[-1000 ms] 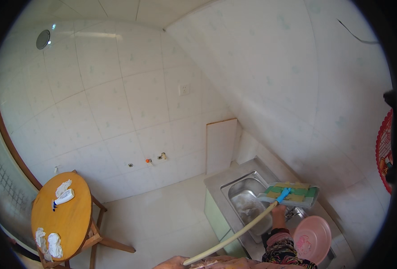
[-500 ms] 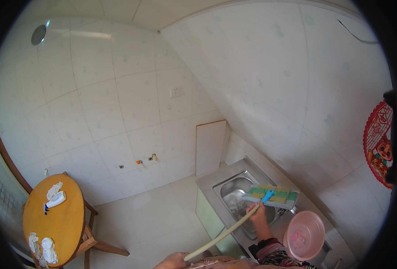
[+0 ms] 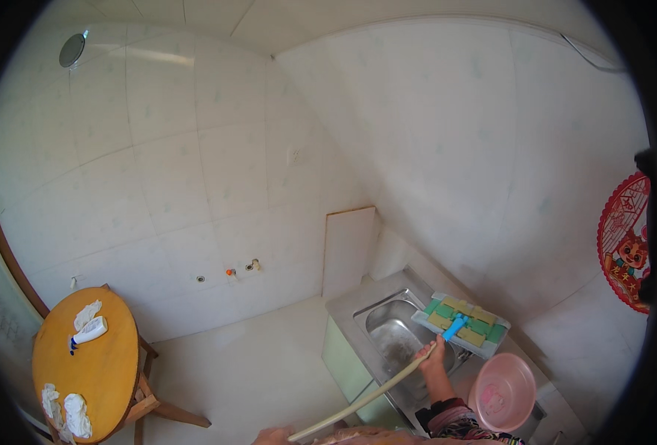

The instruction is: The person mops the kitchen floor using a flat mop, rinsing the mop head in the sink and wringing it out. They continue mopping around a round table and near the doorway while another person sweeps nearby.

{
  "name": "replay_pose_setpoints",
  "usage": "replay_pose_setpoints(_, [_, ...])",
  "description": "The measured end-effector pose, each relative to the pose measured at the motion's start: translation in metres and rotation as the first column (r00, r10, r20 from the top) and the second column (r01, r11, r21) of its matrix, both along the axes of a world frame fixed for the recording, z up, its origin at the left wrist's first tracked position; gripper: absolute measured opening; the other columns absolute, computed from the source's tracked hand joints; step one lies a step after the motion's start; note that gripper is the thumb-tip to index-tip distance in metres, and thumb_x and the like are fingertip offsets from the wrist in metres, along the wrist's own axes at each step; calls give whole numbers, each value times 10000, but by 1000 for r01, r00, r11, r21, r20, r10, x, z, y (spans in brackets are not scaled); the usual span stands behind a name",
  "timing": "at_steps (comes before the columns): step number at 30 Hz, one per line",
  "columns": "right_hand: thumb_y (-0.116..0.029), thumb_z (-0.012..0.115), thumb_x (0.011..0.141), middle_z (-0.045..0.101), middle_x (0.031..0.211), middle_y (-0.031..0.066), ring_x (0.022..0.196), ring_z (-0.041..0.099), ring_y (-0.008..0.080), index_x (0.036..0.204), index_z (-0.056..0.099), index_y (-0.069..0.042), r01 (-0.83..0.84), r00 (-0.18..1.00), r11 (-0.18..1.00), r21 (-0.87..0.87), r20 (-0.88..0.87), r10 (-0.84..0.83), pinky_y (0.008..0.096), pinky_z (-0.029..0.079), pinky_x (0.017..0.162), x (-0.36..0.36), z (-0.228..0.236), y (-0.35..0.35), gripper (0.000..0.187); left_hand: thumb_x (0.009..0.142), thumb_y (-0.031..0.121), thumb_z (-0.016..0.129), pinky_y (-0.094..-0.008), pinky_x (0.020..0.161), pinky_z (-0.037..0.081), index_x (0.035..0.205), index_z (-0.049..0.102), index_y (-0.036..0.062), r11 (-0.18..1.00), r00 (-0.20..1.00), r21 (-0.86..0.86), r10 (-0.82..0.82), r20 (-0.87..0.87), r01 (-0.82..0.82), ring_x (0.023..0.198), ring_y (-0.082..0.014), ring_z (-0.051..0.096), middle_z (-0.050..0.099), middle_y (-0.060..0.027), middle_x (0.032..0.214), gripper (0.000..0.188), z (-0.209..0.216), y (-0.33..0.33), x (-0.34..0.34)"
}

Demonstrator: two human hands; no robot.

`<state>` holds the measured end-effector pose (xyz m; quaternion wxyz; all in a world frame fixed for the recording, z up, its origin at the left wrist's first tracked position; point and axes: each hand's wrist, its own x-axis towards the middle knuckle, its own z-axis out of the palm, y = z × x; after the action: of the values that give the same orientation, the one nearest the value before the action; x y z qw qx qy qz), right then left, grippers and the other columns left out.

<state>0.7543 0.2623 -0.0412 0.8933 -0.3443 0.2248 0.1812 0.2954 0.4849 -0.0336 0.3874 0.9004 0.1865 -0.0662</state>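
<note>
Flat mop (image 3: 399,377) in both hands: I have its green-and-yellow head (image 3: 482,326) raised over the right side of the steel sink (image 3: 364,317), tilted, with the wall beyond. My right hand (image 3: 432,357) is wrapped round the pole just below the blue joint (image 3: 455,327). My left hand (image 3: 273,436) looks closed on the pole's near end, though the lower edge cuts much of it off, so I can't make out its fingers. Just right of my right forearm I see a pink basin (image 3: 520,374). Well apart on my left, a round wooden table (image 3: 109,371) carries a white bottle (image 3: 91,330) and crumpled white cloths (image 3: 77,415)
</note>
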Motion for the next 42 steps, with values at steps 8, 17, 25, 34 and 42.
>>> replay_pose_setpoints(8, [-498, 678, 809, 271, 486, -32, 389, 260, 140, 603, 323, -217, -133, 987, 990, -52, 83, 137, 320, 241, 419, -14, 34, -11, 497, 808, 415, 685, -413, 929, 440, 1168, 626, 65, 982, 982, -113, 135, -135, -150, 1090, -366, 563, 583, -227, 1168, 505, -144, 25, -48])
replay_pose_setpoints(17, [-428, 583, 887, 273, 437, -23, 370, 241, 135, 542, 348, -197, -274, 930, 957, 95, 281, 239, 310, 233, 412, -55, 81, -16, 477, 814, 406, 663, -420, 937, 431, 1175, 617, 61, 995, 979, 49, 91, -182, -83, 1100, -370, 549, 568, -234, 1176, 501, -197, 38, -32])
replay_pose_setpoints(25, [-438, 595, 872, 275, 435, -29, 368, 237, 124, 527, 352, -195, -265, 947, 951, 156, 227, 227, 292, 218, 413, -47, 71, -18, 487, 783, 361, 669, -454, 778, 503, 978, 722, 90, 981, 987, 125, 154, -35, -149, 885, -385, 644, 671, -226, 922, 338, -187, 38, -44])
replay_pose_setpoints(34, [-404, 614, 844, 270, 436, -19, 372, 240, 140, 513, 316, -193, -160, 974, 983, 93, 176, 141, 308, 226, 420, -38, 52, -20, 493, 758, 326, 659, -448, 758, 522, 918, 752, 99, 953, 959, 101, 283, 32, -285, 817, -377, 667, 688, -214, 843, 293, -159, 38, -38])
replay_pose_setpoints(42, [-357, 622, 829, 252, 429, -17, 366, 233, 150, 506, 304, -197, -200, 970, 976, 89, 159, 184, 318, 218, 415, -29, 39, -27, 481, 733, 333, 693, -427, 760, 527, 927, 756, 102, 954, 958, 111, 284, -29, -279, 819, -353, 676, 697, -207, 859, 308, -155, 43, -25])
